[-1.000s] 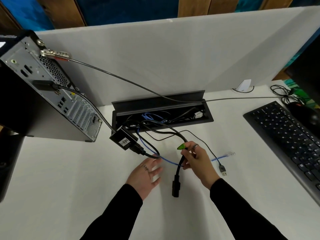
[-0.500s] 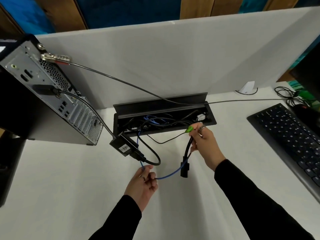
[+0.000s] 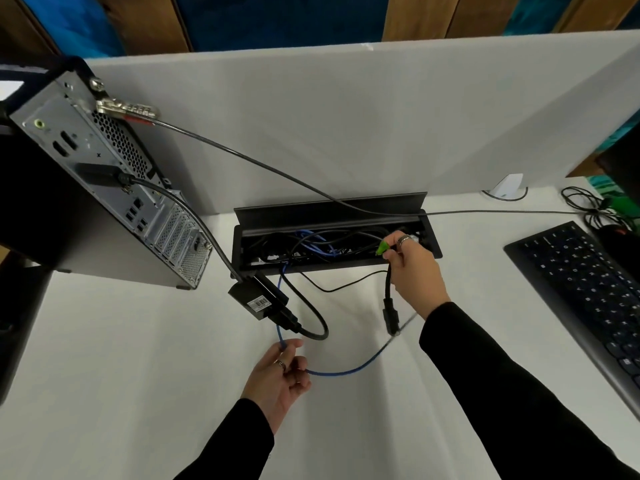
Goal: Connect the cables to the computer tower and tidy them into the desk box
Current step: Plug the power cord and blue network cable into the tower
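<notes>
On the white worktop [image 3: 104, 358], in front of a grey partition [image 3: 346, 126], a black desk box [image 3: 434, 249] is set flush into the surface with its lid [image 3: 329, 211] raised at the back; a tangle of black and blue cables is seen inside it. Left of the box the computer tower [image 3: 86, 188] stands with its rear panel turned toward the box. A thick black cable [image 3: 194, 211] is plugged into that panel and runs down to a small black adapter [image 3: 258, 297] bearing a barcode label, which lies on the worktop just beside the box's front left corner. A grey lock cable [image 3: 277, 169] is fixed near the tower's top and is strung across above the box toward the right.

The left hand [image 3: 282, 377] is held low, near the adapter; its grip is closed in a pinch round a blue cable [image 3: 346, 370], which leads up into the box on one side and loops away to the right on the other. The right hand [image 3: 414, 271] is held at the box's right front edge, grip curled round a black cable with plug [image 3: 389, 308]; the plug end hangs down from the fist toward the worktop. A green nail shows at the fingertip, rings on both hands, black sleeves on both arms.

At the right edge a black keyboard [image 3: 581, 289] is laid, with a bundle of thin black wires [image 3: 585, 202] behind it
</notes>
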Demonstrator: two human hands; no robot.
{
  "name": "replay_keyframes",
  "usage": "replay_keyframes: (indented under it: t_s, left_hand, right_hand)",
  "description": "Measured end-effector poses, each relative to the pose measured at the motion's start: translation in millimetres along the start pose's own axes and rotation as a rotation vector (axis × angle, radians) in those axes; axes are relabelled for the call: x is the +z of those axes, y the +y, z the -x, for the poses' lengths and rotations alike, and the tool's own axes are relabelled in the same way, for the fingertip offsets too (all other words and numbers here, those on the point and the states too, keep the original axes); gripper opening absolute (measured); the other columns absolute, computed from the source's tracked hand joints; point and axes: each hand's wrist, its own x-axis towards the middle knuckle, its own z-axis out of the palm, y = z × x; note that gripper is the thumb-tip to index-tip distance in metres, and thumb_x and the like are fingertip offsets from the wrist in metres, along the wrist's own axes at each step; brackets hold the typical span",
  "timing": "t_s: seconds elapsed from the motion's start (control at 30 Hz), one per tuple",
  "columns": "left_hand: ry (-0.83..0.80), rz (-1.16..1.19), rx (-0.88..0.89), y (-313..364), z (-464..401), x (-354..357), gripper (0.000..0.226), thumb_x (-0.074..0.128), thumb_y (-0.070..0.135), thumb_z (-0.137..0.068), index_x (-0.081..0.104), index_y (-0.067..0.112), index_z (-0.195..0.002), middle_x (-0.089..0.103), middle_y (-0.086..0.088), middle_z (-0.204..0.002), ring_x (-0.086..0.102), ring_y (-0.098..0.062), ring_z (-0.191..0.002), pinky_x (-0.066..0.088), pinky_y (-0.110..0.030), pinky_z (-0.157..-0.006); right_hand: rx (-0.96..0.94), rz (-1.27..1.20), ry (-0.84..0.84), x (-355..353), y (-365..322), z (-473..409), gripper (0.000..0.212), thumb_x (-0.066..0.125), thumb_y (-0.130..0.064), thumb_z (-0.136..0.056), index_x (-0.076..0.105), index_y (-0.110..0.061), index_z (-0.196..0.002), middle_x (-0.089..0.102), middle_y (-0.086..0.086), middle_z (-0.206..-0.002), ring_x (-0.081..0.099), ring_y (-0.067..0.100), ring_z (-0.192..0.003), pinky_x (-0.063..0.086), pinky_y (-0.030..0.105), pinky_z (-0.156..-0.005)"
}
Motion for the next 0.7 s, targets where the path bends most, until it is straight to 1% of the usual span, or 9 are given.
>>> replay_keyframes:
  t_s: [0.07,0.13,0.23,0.3,0.4,0.43,0.53,0.63,0.7]
  left_hand:
    - [0.01,-0.038,-0.012,1,-1,-3,0.021,0.042,0.012,-0.098,0.061,0.008,-0.092,0.052,-0.008,-0.063,0.047,-0.015,-0.045,0.047,-0.028,-0.054]
    - [0.005,-0.115,-0.04,6,-1,-10,0.022,0.041,0.008,-0.097,0.062,0.009,-0.092,0.057,-0.011,-0.069,0.054,-0.017,-0.045,0.052,-0.027,-0.051]
    - [0.048,-0.232,0.035,28,-4,-28,0.037,0.027,-0.013,-0.092,0.058,0.008,-0.088,0.06,-0.017,-0.082,0.063,-0.021,-0.045,0.055,-0.029,-0.049]
    - [0.125,-0.255,0.138,54,-22,-31,0.041,0.021,-0.02,-0.087,0.053,0.005,-0.086,0.057,-0.017,-0.082,0.065,-0.017,-0.043,0.056,-0.03,-0.046]
    - [0.114,-0.269,0.313,99,-34,-21,0.032,0.03,-0.009,-0.092,0.058,0.006,-0.091,0.059,-0.012,-0.081,0.066,-0.016,-0.054,0.056,-0.029,-0.056]
    - [0.08,-0.289,0.36,112,-38,-13,0.031,0.032,-0.006,-0.094,0.059,0.008,-0.092,0.06,-0.011,-0.082,0.063,-0.018,-0.06,0.054,-0.028,-0.059]
    - [0.036,-0.46,0.483,140,-57,17,0.031,0.035,-0.008,-0.094,0.058,0.008,-0.108,0.06,-0.002,-0.085,0.053,-0.014,-0.071,0.048,-0.015,-0.051]
    - [-0.047,-0.72,0.579,145,-71,50,0.028,0.044,0.004,-0.096,0.059,0.012,-0.117,0.062,0.004,-0.102,0.053,-0.003,-0.085,0.042,-0.01,-0.073]
    - [-0.138,-0.87,0.573,142,-78,67,0.031,0.047,0.007,-0.095,0.055,0.01,-0.125,0.058,0.003,-0.112,0.053,-0.003,-0.097,0.039,0.002,-0.072]
  right_hand:
    - [-0.046,0.158,-0.021,-2,-3,-4,0.02,0.04,-0.006,-0.094,0.057,-0.016,-0.093,0.061,0.004,-0.092,0.056,0.02,-0.075,0.046,0.03,-0.07]
    - [-0.082,0.246,-0.048,-4,-6,-7,0.022,0.039,-0.007,-0.095,0.06,-0.012,-0.099,0.059,0.005,-0.097,0.056,0.022,-0.079,0.04,0.026,-0.068]
    - [-0.064,0.221,-0.123,1,-6,-6,0.023,0.037,-0.006,-0.095,0.059,-0.011,-0.098,0.056,0.005,-0.089,0.052,0.018,-0.068,0.037,0.024,-0.066]
    - [0.008,0.074,-0.168,3,1,-13,0.024,0.035,-0.003,-0.094,0.056,-0.014,-0.09,0.055,0.005,-0.082,0.05,0.013,-0.055,0.041,0.026,-0.059]
    - [0.074,-0.028,-0.254,4,5,-11,0.024,0.036,0.001,-0.094,0.052,-0.016,-0.086,0.056,0.003,-0.081,0.053,0.0,-0.043,0.041,0.01,-0.042]
    - [0.081,-0.023,-0.273,5,6,-11,0.024,0.037,0.001,-0.094,0.051,-0.017,-0.085,0.054,0.001,-0.075,0.052,0.002,-0.044,0.042,0.009,-0.041]
    - [0.124,-0.035,-0.281,6,9,-10,0.021,0.035,-0.002,-0.095,0.051,-0.015,-0.088,0.05,0.0,-0.066,0.049,0.008,-0.049,0.042,0.011,-0.039]
    - [0.151,-0.038,-0.32,10,15,-9,0.017,0.035,0.0,-0.095,0.05,-0.008,-0.09,0.048,0.007,-0.071,0.049,0.003,-0.042,0.042,0.01,-0.042]
    - [0.174,-0.086,-0.313,13,20,-7,0.018,0.035,-0.002,-0.096,0.051,-0.009,-0.093,0.047,0.005,-0.068,0.048,-0.001,-0.037,0.041,0.01,-0.04]
